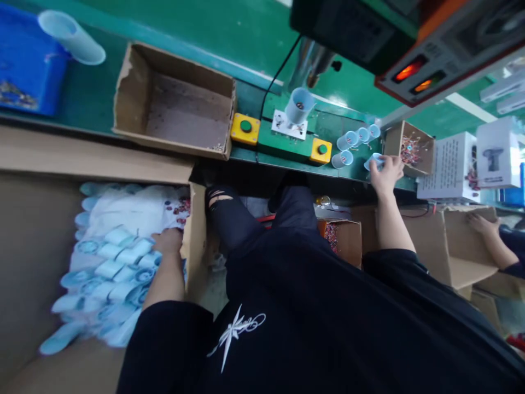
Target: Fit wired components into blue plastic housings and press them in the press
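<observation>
My right hand (386, 172) grips a light blue plastic cup (373, 161) at the bench's front edge, its thumb and fingers closed on the rim. Several similar cups (348, 140) with small parts inside lie or stand to its left. My left hand (168, 241) reaches down into a large cardboard box (197, 235) at my left, beside a heap of light blue cups (118, 262); its fingers are mostly hidden. On a white metal fixture (281, 125), beneath the machine's nozzle (315, 76), another light blue cup (298, 106) stands upright with a small part in it.
Yellow button boxes (245, 129) flank the fixture. A shallow cardboard box (184, 117) and a blue bin (30, 65) are on the left of the bench. At right is a carton of wired parts (412, 149). Another person's hand (484, 224) touches a carton at far right.
</observation>
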`<state>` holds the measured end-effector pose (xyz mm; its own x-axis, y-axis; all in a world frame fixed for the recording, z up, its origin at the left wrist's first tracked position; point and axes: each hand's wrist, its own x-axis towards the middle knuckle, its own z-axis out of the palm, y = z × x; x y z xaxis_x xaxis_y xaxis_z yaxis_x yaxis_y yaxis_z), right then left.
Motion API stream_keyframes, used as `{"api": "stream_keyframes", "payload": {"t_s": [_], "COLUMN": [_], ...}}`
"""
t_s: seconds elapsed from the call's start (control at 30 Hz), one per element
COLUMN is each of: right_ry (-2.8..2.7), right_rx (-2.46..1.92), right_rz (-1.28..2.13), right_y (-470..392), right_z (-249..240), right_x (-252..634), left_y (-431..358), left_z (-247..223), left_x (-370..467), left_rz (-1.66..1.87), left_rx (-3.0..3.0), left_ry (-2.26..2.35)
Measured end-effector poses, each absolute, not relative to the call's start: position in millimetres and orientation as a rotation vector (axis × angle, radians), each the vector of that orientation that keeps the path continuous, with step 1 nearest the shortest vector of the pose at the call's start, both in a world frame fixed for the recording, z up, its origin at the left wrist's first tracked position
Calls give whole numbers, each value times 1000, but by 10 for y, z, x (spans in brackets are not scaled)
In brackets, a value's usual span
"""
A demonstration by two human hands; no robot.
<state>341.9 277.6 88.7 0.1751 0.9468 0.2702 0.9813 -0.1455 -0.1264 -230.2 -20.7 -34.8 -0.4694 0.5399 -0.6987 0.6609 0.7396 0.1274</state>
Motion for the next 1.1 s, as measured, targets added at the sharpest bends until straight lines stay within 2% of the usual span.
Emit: {"api": "stream_keyframes", "payload": {"t_s": [0.13, 0.3, 0.4, 0.5, 0.57, 0.6, 0.63, 0.7, 0.73, 0.8, 0.83, 0.9, 0.97, 1.1], "right_ry": [-1886, -1924, -1817, -1807, -1742, -1702, -1707, -1648, -1640, -1625, -1481, -1212, -1089, -1451], "right_rx": [-2188, -2042, -1933, -1581, -1405, -1372, -1377, -1243, -1165, -1060, -910, -684, -573, -605], "right_rz": [4, 76, -7, 9, 61, 181, 472, 1500, 1754, 2071, 2442, 2858, 2934, 2391], "right_y": [2825, 2851, 2758, 2551, 2211, 1974, 1714, 1211, 1009, 748, 682, 642, 674, 826], "right_z": [754, 784, 821, 743, 702, 704, 714, 721, 704, 636, 599, 555, 565, 694], "right_x": [3378, 3527, 3690, 3528, 3096, 2795, 2461, 1782, 1483, 1062, 954, 918, 1026, 1243], "left_y": [-223, -250, -409, -734, -908, -946, -947, -874, -820, -724, -686, -628, -584, -520], "left_z": [-442, -407, -278, -53, 130, 220, 306, 481, 575, 772, 867, 1024, 1126, 1226], "left_x": [-2322, -2318, -2518, -2732, -2639, -2489, -2278, -1746, -1474, -1039, -904, -797, -822, -862], "left_rz": [-353, -264, -139, 18, 365, 663, 1018, 1579, 1677, 1654, 1588, 1497, 1545, 1774], "left_rx": [728, 561, 446, 409, 467, 525, 595, 723, 792, 970, 1071, 1210, 1225, 1180], "left_ry": [2302, 2359, 2459, 2599, 2680, 2659, 2557, 2117, 1882, 1562, 1483, 1457, 1492, 1498]}}
